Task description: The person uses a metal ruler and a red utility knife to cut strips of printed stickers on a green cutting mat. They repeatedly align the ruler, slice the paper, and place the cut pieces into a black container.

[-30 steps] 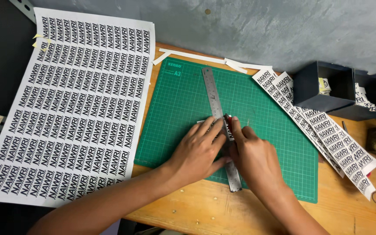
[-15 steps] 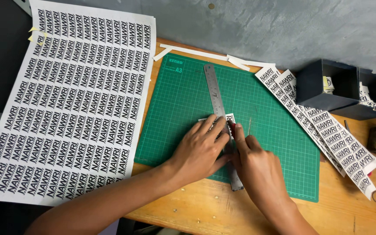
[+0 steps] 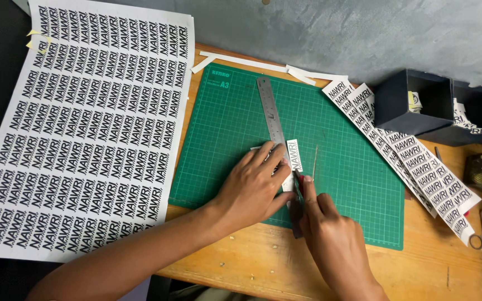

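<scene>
A steel ruler [image 3: 269,108] lies lengthwise on the green cutting mat [image 3: 352,184]. My left hand [image 3: 254,187] presses flat on the ruler's lower half, over a paper piece mostly hidden beneath it. My right hand [image 3: 333,237] grips a small cutter with a red part [image 3: 299,187], its tip against the ruler's right edge near the mat's front. A narrow white printed label strip [image 3: 294,155] lies just right of the ruler, above the cutter.
A large printed label sheet [image 3: 79,128] covers the left. Long cut label strips [image 3: 414,161] fan out on the right beside two dark open boxes [image 3: 408,103]. Thin white offcuts [image 3: 252,61] lie behind the mat. The wooden table's edge [image 3: 252,267] is near me.
My right hand has drawn the cutter toward me along the ruler's edge. The small label strip right of the ruler is now uncovered. My left hand has stayed on the ruler.
</scene>
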